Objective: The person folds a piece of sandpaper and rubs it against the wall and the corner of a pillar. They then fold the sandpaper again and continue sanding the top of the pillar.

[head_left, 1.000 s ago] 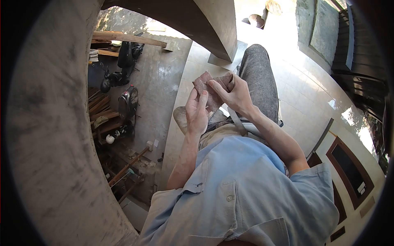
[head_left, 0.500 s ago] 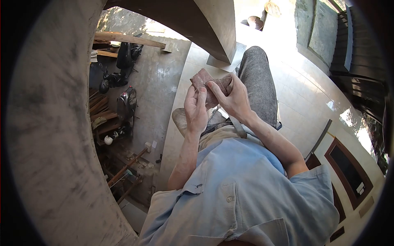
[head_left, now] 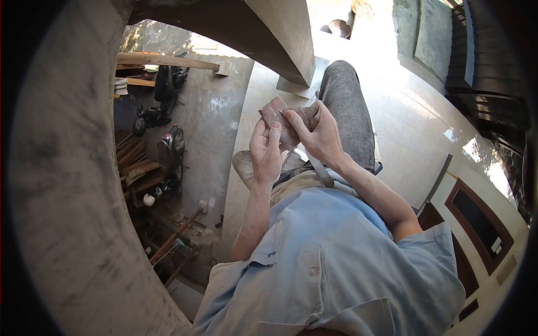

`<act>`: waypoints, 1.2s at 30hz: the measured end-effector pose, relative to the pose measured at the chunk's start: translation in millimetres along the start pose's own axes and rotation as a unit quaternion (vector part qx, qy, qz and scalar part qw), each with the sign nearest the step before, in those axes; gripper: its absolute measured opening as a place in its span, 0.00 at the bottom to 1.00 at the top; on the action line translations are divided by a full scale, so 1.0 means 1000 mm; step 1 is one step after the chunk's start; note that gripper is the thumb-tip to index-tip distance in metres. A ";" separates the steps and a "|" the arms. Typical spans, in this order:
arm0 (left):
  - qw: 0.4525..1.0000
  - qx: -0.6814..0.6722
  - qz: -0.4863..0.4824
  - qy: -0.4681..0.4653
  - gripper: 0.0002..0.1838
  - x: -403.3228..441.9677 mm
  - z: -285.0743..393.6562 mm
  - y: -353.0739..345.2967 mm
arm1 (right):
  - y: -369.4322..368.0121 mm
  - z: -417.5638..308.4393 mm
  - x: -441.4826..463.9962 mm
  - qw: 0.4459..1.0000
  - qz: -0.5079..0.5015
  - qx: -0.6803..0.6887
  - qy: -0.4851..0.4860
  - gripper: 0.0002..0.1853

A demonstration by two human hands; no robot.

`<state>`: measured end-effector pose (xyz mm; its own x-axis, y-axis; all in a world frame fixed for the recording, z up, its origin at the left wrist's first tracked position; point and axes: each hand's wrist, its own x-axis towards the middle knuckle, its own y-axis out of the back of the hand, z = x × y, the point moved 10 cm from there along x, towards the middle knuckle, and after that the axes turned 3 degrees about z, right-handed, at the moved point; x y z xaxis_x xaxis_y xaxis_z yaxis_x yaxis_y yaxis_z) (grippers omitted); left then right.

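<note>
A reddish-brown, worn sheet that looks like sandpaper is held between my two hands, in front of my waist. My left hand grips its left side, with the thumb lying on top. On the right, my right hand pinches the sheet between thumb and fingers, and part of it is folded or curled there. The fingers behind the sheet are mostly hidden. Beyond my hands is my knee in grey trousers.
A large pale curved surface fills the left side. Below on the left are parked motorbikes and stacked wood. A concrete-like beam hangs ahead. A brown-framed door or window is at the right.
The view has shifted slightly, moving the motorbikes and beam to the left in the picture. Both hands keep hold of the sheet, nearly unchanged in pose.
</note>
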<state>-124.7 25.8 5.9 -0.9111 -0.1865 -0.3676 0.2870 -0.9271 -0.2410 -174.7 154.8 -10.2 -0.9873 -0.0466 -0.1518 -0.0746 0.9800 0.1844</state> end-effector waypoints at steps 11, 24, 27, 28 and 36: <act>1.000 -0.001 0.024 -0.004 0.20 -0.003 0.012 0.013 | -0.013 0.001 0.005 0.997 -0.026 0.069 -0.037 0.21; 0.999 -0.023 0.033 -0.018 0.18 -0.001 0.013 0.015 | -0.014 -0.016 0.000 0.999 -0.023 -0.007 0.039 0.24; 1.000 0.003 0.005 0.004 0.18 -0.004 -0.002 0.011 | -0.005 -0.005 0.025 0.998 0.042 0.030 0.033 0.24; 1.000 0.025 -0.012 0.014 0.18 -0.007 -0.004 0.009 | -0.005 0.005 0.030 0.998 0.020 0.052 -0.025 0.22; 0.999 -0.009 -0.021 0.022 0.19 0.002 0.008 0.017 | -0.001 -0.007 0.017 0.991 -0.024 0.135 -0.009 0.20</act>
<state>-123.5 7.0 8.3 -0.9086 -0.1324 -0.3962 0.2546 -0.9275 -0.2738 -192.5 152.0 -6.6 -0.9808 -0.0930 -0.1713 -0.0786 0.9929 -0.0890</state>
